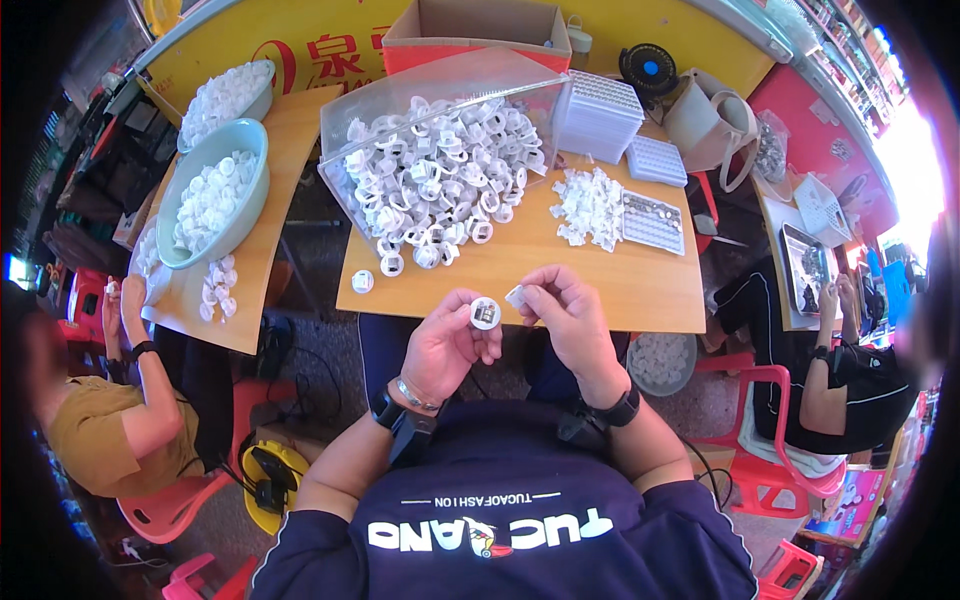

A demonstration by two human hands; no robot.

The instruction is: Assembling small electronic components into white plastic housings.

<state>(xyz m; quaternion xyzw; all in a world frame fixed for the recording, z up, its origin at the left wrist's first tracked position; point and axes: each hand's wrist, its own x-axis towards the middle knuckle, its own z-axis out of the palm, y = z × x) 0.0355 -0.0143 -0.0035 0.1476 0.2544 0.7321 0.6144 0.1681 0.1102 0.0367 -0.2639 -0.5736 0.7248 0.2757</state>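
Note:
Between the fingers and thumb of my left hand [445,345] is a round white plastic housing [485,313], its face with dark and metal parts turned up. My right hand [568,320] pinches a small white plastic piece [516,297] just to the right of it; the two parts are apart. Both hands are over the table's front edge. Beyond them, a clear bin [340,180] lies tipped toward me, with many similar white housings [440,170] spilling onto the wooden table [540,290]. One loose housing [363,281] rests near the front left corner.
Right of the bin lie a heap of small white pieces [590,205], a tray of small metal parts [653,222] and stacked white trays [600,112]. Behind stand a cardboard box [475,30] and a small fan [648,70]. Co-workers sit left [125,430] and right [840,390].

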